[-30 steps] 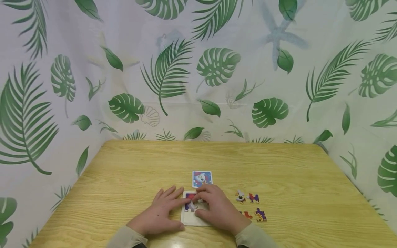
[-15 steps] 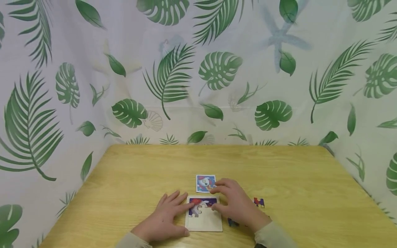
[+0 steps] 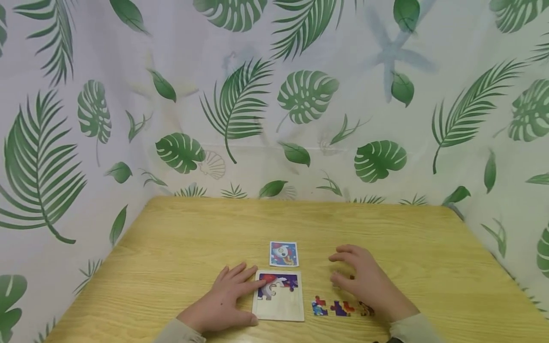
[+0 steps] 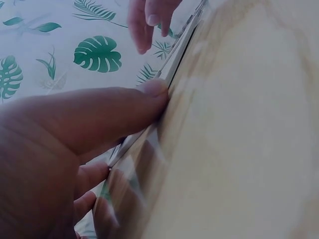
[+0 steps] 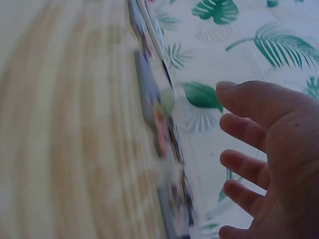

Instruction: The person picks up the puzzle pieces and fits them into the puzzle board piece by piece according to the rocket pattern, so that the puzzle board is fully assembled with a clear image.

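A square puzzle board (image 3: 280, 309) with a pale rim lies at the front middle of the table. Joined pieces (image 3: 270, 286) in red, white and purple fill its top and left side. My left hand (image 3: 225, 300) lies with fingers spread at the board's left edge, the index fingertip over the pieces and the thumb by the lower left corner. To the right, my right hand (image 3: 364, 278) hovers above the loose puzzle pieces (image 3: 341, 308), fingers parted and nothing between them. In the right wrist view, its fingertips (image 5: 232, 122) stand apart from the pieces. The hand partly hides some pieces.
A small picture card (image 3: 283, 254) showing a white character on blue lies just behind the board. A wood-grain table (image 3: 206, 228) stretches out to a white curtain (image 3: 257, 166) printed with green leaves.
My right hand has let go of a purple piece at the board's top right and moved right, over the loose pieces. My left hand stays at the board's left edge.
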{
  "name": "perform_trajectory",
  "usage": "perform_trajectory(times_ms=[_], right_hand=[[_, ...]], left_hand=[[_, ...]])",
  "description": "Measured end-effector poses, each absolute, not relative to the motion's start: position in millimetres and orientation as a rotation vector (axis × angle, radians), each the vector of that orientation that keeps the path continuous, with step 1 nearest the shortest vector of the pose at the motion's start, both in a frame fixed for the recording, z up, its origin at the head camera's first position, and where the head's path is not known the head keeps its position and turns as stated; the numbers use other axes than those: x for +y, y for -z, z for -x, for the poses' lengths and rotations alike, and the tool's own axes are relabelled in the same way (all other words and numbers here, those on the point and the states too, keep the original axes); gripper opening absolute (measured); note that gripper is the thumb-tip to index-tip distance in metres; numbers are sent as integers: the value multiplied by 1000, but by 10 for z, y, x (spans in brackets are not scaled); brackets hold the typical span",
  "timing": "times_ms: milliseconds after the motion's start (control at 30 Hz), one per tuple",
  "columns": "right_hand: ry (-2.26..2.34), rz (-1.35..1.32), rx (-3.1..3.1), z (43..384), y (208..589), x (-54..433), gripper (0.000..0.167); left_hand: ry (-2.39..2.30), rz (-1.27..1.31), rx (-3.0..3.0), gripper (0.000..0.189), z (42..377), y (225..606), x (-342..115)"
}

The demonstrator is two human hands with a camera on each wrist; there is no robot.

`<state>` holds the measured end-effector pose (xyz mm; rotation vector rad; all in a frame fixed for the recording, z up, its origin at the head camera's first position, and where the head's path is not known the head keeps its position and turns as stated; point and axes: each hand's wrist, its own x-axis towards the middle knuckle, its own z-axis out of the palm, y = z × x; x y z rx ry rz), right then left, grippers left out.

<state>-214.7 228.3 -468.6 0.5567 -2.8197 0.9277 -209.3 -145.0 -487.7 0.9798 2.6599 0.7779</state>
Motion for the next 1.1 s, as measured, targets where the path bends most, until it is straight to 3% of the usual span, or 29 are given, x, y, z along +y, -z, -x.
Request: perform_trajectory(times_ms=[400,1100], right_hand=[[-1041,-554,-2914,2180,4876,2605,41],[-917,-558,-2930,2162,4851,2572,13]], left_hand=[[-788,-976,2657,82,2054,4891,-1476],[-773,-984,2656,81,2077,4861,-1462]])
